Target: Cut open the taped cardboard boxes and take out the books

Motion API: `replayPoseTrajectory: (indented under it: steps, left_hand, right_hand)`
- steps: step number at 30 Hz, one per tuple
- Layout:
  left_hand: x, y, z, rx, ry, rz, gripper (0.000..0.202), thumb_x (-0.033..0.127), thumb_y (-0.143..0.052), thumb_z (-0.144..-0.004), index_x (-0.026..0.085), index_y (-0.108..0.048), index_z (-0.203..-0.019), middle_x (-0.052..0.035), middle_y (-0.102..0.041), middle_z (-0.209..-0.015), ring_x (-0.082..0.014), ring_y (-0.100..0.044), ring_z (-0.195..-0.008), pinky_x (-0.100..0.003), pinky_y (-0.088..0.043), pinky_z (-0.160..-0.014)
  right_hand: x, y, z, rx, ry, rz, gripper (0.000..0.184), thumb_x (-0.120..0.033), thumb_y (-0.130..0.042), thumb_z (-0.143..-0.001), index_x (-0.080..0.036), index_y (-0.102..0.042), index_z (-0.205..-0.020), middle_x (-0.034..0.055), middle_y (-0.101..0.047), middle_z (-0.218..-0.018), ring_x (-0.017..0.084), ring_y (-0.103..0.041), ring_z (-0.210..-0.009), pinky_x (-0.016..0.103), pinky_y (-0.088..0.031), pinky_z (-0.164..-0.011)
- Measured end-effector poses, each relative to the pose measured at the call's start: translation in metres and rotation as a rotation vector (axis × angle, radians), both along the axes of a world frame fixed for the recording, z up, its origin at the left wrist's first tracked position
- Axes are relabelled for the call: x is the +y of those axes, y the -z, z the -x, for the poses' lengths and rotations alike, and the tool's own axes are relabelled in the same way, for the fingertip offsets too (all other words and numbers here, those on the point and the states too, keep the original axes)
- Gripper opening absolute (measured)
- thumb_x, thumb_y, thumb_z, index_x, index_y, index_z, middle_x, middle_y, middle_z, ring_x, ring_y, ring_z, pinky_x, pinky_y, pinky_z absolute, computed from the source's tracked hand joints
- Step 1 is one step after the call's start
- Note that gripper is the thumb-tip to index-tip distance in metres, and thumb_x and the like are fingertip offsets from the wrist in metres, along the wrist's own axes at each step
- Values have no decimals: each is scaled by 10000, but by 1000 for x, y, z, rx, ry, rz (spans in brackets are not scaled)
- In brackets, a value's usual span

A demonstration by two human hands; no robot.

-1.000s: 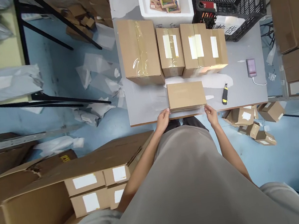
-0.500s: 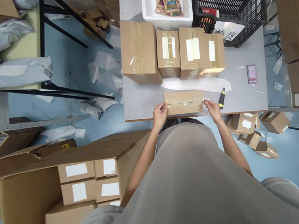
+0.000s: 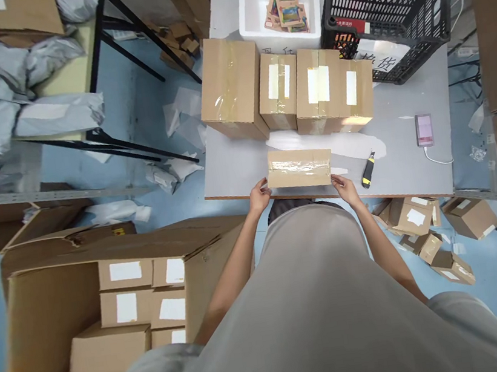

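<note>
A small cardboard box (image 3: pixel 298 168) with clear tape along its top lies at the near edge of the grey table (image 3: pixel 410 158). My left hand (image 3: pixel 259 196) presses against the box's left end, fingers curled on it. My right hand (image 3: pixel 344 188) holds the box's right end in the same way. Both hands grip the box between them. Just right of the box lies a black and yellow utility knife (image 3: pixel 368 171).
Three taller taped boxes (image 3: pixel 284 87) stand in a row behind. A white foam bin (image 3: pixel 279 5) and a black crate (image 3: pixel 390 9) sit at the back. A phone (image 3: pixel 424 129) on a cable lies at right. A big open carton (image 3: pixel 105 314) with labelled boxes stands on the floor at left.
The box has been turned so its taped face shows, and tape now lies pressed along it. My hands have slid from pulling tape at its ends down to gripping the box's sides.
</note>
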State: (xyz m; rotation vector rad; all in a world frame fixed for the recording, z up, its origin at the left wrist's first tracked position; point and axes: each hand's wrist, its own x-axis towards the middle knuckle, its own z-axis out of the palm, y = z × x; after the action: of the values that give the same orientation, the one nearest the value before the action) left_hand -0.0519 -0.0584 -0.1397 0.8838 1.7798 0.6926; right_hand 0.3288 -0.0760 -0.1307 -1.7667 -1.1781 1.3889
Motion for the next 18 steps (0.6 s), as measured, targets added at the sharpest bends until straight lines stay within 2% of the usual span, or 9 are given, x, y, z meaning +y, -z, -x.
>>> replayPoseTrajectory:
  steps: [4,7,10,12,15,18]
  left_hand:
    - [-2,7,-10,5,45,13,712,55,-697,-690,135,-778,-1393,-160,-846,-1301,-358,-811,-1178,-507,-650,-1105]
    - [-3,9,-18,15,60,-7,619,84,-711,-706,152,-795,-1315,-158,-848,-1263,-379,-774,-1286,-535,-625,-1153]
    - [-7,7,-25,18,74,-45,590,120,-735,-721,191,-794,-1304,-145,-817,-1384,-378,-725,-1392,-568,-576,-1230]
    - [-12,3,-28,11,89,-72,595,143,-740,-750,218,-789,-1338,-123,-775,-1494,-366,-670,-1486,-551,-557,-1262]
    - [-21,-8,-31,-21,85,-121,608,208,-748,-837,227,-758,-1445,-114,-672,-1662,-349,-582,-1601,-516,-542,-1291]
    - [-24,-24,-32,-98,68,-222,617,321,-756,-933,201,-716,-1536,-141,-629,-1709,-349,-581,-1609,-512,-534,-1306]
  right_hand:
    - [2,6,4,15,-37,27,600,-430,-754,-850,-193,-818,-1397,146,-789,-1508,368,-774,-1380,589,-560,-1268]
    - [3,5,6,33,-76,26,631,-401,-753,-830,-201,-814,-1426,127,-788,-1513,377,-759,-1406,582,-567,-1262]
    - [4,0,8,29,-87,11,618,-427,-765,-826,-208,-830,-1400,124,-799,-1493,389,-759,-1401,590,-578,-1245]
    - [5,-5,7,17,-75,4,608,-475,-785,-827,-214,-840,-1374,120,-816,-1463,389,-767,-1382,594,-595,-1225]
    - [9,-19,2,18,-45,-36,629,-562,-811,-839,-199,-847,-1352,134,-826,-1440,386,-773,-1372,580,-603,-1225]
    - [14,-36,-7,18,-19,-82,627,-614,-818,-876,-201,-855,-1346,134,-820,-1454,379,-768,-1392,554,-605,-1237]
